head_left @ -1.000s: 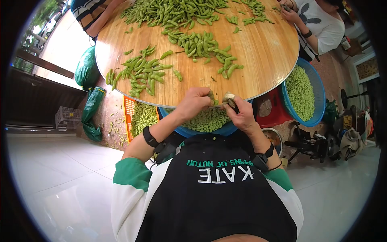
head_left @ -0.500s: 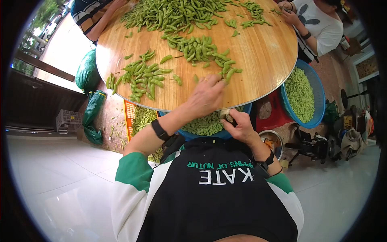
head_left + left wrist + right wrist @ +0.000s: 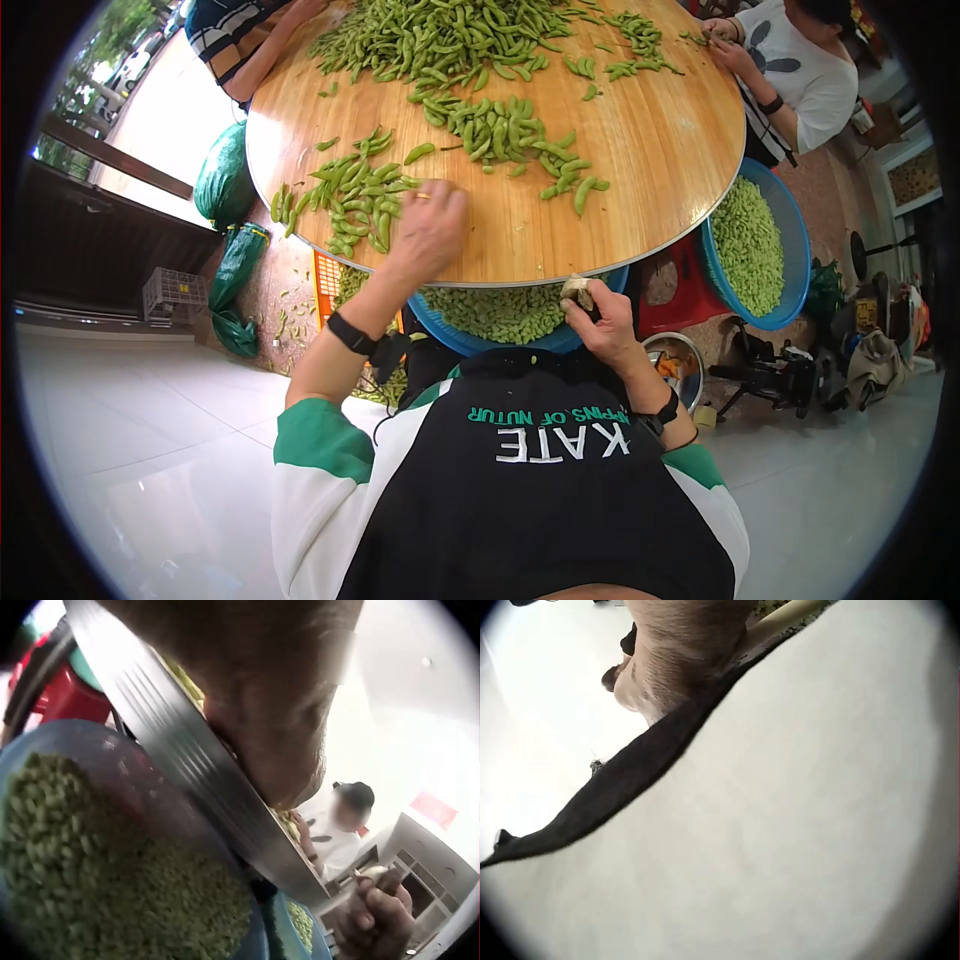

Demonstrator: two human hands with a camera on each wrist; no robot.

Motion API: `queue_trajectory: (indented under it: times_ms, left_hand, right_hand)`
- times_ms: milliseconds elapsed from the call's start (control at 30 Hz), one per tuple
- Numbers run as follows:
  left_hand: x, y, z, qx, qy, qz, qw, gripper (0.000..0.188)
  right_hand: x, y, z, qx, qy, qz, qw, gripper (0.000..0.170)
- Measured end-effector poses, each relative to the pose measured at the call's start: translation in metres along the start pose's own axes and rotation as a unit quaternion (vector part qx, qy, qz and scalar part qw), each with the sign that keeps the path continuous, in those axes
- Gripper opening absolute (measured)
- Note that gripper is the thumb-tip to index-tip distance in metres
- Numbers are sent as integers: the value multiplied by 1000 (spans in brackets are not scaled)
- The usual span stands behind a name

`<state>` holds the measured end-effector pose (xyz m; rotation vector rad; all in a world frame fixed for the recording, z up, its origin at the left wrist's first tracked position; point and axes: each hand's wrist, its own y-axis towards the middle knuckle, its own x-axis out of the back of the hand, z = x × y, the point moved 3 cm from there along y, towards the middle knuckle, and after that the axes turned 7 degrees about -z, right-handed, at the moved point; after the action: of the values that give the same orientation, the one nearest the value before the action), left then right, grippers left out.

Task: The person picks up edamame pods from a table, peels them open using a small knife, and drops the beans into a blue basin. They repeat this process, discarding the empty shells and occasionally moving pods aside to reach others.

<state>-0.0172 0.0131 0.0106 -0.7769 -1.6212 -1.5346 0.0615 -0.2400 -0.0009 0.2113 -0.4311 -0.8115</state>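
Observation:
My left hand is over the wooden table, fingers pointing down beside the right edge of a small pile of green soybean pods. Its fingertips are blurred, and I cannot tell whether they pinch a pod. In the left wrist view this hand hides what lies under it. My right hand is raised just in front of the table edge, fingers curled. Between thumb and fingers it holds a small pale and dark thing. Under both hands, a blue basin holds shelled green beans.
A larger heap of pods covers the table's far side, with a trail of pods nearer. Two people sit across. At right stands another blue basin of beans beside a red stool; an orange crate is at left.
My left hand met the right hand over the basin, then reached onto the table by the middle pods, and has since moved left to the small pile. The right hand stays nearly in place.

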Motion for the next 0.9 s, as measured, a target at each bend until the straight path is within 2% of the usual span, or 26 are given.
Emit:
queue_trajectory:
  times_ms: [67, 133, 167, 233, 267, 300, 367, 467, 600, 667, 733, 800, 833, 900]
  left_hand:
    - [4, -8, 30, 14, 35, 7, 999, 19]
    - [14, -9, 49, 60, 92, -21, 994, 18]
    - [13, -7, 51, 59, 94, -21, 994, 18]
    - [18, 10, 42, 91, 78, -66, 991, 19]
    - [14, 20, 35, 54, 66, -113, 990, 20]
    - [7, 28, 27, 53, 65, -115, 990, 20]
    - [-11, 41, 7, 12, -86, -54, 995, 20]
    - [-26, 52, -5, 4, -101, -59, 993, 18]
    - [-30, 45, -2, 47, -119, -75, 989, 17]
    - [-14, 38, -11, 87, -214, -67, 971, 18]
    - [11, 24, -35, 50, -310, -38, 949, 18]
    - [29, 3, -60, 39, -407, 77, 909, 19]
    - [32, -6, -70, 37, -408, 79, 909, 19]
    - [37, -18, -91, -73, -435, 93, 893, 20]
  right_hand:
    - [1, 1, -1, 1, 1, -17, 1000, 11]
    - [1, 0, -8, -116, 109, -28, 987, 9]
    - [1, 2, -6, -114, 111, -29, 987, 9]
    - [-1, 7, -6, -226, 299, -35, 926, 15]
    - [-4, 9, -8, -226, 352, -41, 907, 19]
    - [-6, 12, -4, -224, 350, -43, 908, 19]
    - [-7, 17, 2, -228, 382, -58, 893, 18]
    - [-2, 14, -1, -224, 379, -63, 896, 19]
    - [6, 11, -10, -233, 383, -86, 890, 21]
    - [10, 16, -13, -234, 403, -105, 879, 22]
    - [15, 24, -16, -246, 419, -139, 863, 24]
    - [19, 34, -18, -239, 431, -151, 857, 24]
    - [21, 39, -19, -229, 441, -165, 852, 25]
    - [22, 43, -22, -224, 439, -168, 854, 26]
